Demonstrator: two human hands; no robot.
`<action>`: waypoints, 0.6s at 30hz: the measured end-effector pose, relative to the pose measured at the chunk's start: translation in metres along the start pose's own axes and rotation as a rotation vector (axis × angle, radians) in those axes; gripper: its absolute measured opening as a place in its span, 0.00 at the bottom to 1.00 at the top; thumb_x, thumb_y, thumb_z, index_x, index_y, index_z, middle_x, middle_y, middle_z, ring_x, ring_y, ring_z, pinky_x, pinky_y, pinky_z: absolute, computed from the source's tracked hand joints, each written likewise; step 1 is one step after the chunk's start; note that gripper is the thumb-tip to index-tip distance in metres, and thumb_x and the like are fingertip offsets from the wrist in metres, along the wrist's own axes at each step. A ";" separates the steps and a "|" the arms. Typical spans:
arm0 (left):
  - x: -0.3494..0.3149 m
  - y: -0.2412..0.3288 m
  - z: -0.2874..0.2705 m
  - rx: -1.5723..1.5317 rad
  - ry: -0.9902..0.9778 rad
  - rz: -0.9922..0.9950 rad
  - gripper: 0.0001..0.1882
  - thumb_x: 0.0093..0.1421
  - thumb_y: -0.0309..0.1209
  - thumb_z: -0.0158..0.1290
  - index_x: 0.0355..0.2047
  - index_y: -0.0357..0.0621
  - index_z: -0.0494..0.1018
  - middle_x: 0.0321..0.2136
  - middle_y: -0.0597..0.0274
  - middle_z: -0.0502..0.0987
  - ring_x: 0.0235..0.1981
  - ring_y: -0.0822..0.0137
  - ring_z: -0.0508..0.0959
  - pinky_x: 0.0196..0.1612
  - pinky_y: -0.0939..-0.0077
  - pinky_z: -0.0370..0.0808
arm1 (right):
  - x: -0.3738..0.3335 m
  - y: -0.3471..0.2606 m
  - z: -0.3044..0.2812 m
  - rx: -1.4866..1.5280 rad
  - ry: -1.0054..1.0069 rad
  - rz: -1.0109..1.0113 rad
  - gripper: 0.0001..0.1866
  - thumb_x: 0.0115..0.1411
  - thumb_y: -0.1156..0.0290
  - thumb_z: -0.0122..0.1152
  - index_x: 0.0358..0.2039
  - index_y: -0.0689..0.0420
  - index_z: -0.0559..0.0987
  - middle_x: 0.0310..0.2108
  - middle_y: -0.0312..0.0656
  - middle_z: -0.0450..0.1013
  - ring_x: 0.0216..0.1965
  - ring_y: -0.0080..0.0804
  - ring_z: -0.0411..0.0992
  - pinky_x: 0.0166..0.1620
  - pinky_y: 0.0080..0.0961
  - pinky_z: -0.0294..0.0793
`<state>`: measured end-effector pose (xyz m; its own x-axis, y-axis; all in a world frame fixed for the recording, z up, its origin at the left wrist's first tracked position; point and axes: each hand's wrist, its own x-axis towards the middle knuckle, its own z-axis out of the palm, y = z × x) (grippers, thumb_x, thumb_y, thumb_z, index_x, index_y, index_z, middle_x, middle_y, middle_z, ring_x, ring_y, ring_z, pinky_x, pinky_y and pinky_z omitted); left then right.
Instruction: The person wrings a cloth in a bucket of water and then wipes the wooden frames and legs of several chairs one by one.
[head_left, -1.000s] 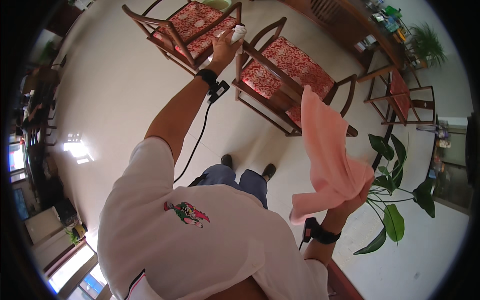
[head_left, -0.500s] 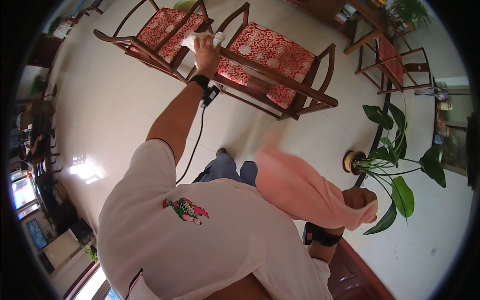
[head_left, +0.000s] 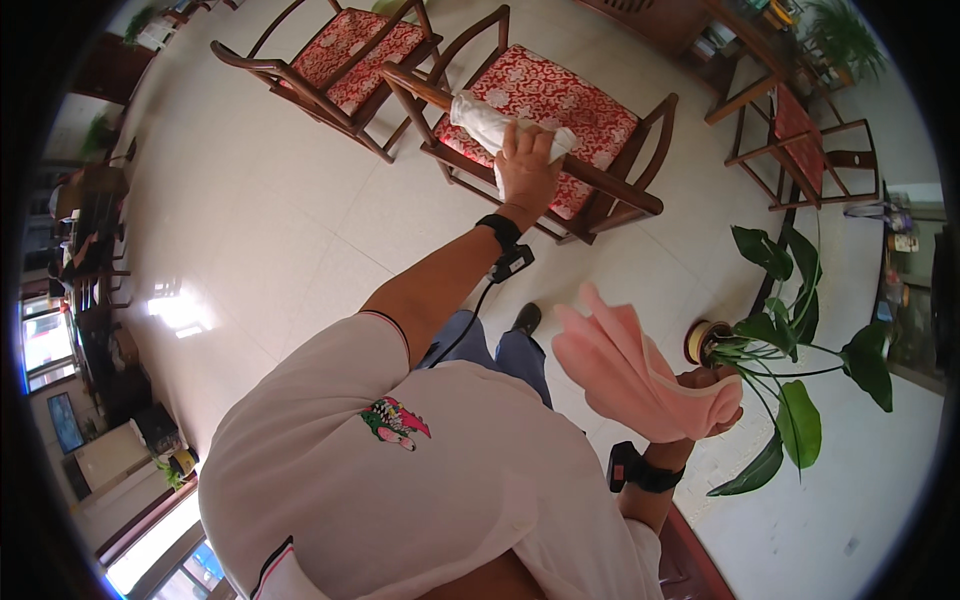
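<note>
My left hand (head_left: 530, 175) reaches forward, its fingers closed over a white cloth (head_left: 482, 122). The cloth lies wrapped along the top rail of a dark wooden armchair (head_left: 612, 185), around the middle of its back. Beyond the rail shows the chair's red patterned seat cushion (head_left: 545, 85). On the right, my right hand (head_left: 722, 412) is closed around one end of a pink cloth (head_left: 635, 365), which fans out toward my body's front. Part of that hand is hidden behind the pink fabric. Both wrists wear black bands.
Another armchair (head_left: 345, 60) with a red cushion stands to the left, and a third chair (head_left: 800, 140) at the far right. A potted plant (head_left: 708, 342) with large green leaves rises close to my right hand. A cable runs from my left wristband.
My left hand has slid the white cloth rightward along the chair's top rail, from its left end to its middle. The pink cloth has swung and spread out in my right hand.
</note>
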<state>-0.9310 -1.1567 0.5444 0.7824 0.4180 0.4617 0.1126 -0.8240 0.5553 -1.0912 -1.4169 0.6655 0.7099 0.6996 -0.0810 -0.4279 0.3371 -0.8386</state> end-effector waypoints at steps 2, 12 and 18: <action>-0.009 0.016 0.006 -0.001 -0.004 0.004 0.23 0.49 0.35 0.60 0.46 0.51 0.71 0.48 0.65 0.69 0.59 0.47 0.59 0.52 0.48 0.63 | -0.016 0.003 -0.017 0.157 0.066 -0.065 0.15 0.51 0.57 0.58 0.33 0.52 0.69 0.30 0.39 0.69 0.27 0.30 0.65 0.34 0.35 0.64; -0.044 0.107 0.041 0.097 -0.192 0.006 0.23 0.53 0.41 0.58 0.49 0.57 0.68 0.51 0.66 0.66 0.61 0.50 0.55 0.48 0.41 0.62 | -0.090 -0.038 -0.062 0.555 0.232 -0.391 0.22 0.50 0.51 0.63 0.39 0.51 0.72 0.38 0.31 0.69 0.37 0.23 0.68 0.41 0.27 0.68; -0.056 0.136 0.049 0.114 -0.310 0.144 0.28 0.52 0.41 0.58 0.54 0.64 0.65 0.54 0.59 0.61 0.60 0.45 0.53 0.41 0.36 0.66 | -0.087 -0.006 -0.077 0.410 0.244 -0.082 0.25 0.49 0.52 0.63 0.43 0.53 0.71 0.38 0.34 0.70 0.39 0.27 0.68 0.43 0.30 0.68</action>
<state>-0.9296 -1.3113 0.5600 0.9417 0.1733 0.2884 0.0417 -0.9107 0.4109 -1.1074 -1.5278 0.6362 0.8400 0.5088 -0.1883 -0.5154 0.6401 -0.5698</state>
